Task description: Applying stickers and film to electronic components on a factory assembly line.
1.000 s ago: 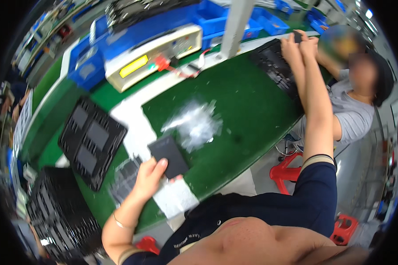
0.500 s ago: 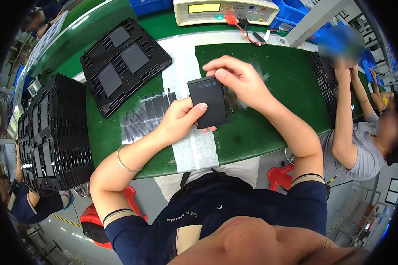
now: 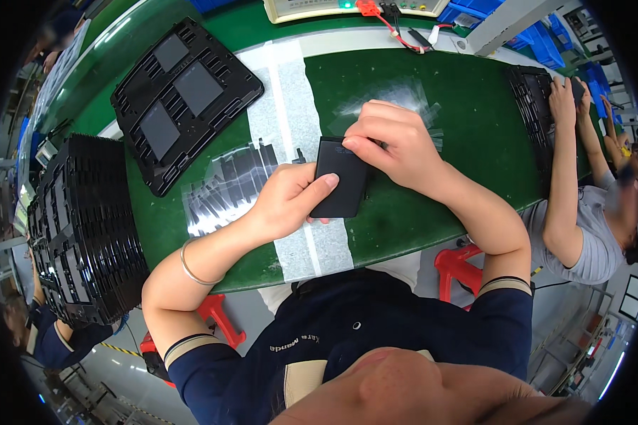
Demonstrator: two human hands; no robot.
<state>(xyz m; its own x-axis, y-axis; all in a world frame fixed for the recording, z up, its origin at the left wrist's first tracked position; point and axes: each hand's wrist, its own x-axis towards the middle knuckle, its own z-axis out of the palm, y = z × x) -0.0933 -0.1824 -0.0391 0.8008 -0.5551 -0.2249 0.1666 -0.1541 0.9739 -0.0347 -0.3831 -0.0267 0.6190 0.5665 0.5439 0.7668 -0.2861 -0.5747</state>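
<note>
A flat black rectangular pack [image 3: 340, 188], with faint print near its top edge, is held upright above the table. My left hand [image 3: 290, 198] grips it from the left, thumb across its front face and fingers behind. At its upper right corner, my right hand [image 3: 397, 145] is closed, with the thumb and curled fingers pinched at the top edge. Whether a thin film or tab is between those fingertips is too small to tell. To the left of my hands lies a clear sheet with dark strips [image 3: 237, 177]. Clear film pieces [image 3: 397, 92] lie beyond my right hand.
A black tray [image 3: 227, 88] with several flat dark packs lies at the back left. Near the left edge stands a tall stack of black trays [image 3: 96, 234]. A bench instrument [image 3: 305, 8] with red leads stands at the back. On the right, a co-worker's hand [image 3: 563, 103] is beside more trays [image 3: 532, 106].
My right hand has gone from loosely spread over the pack to pinched at its upper right corner. My left hand keeps its hold. The whole view has shifted slightly.
</note>
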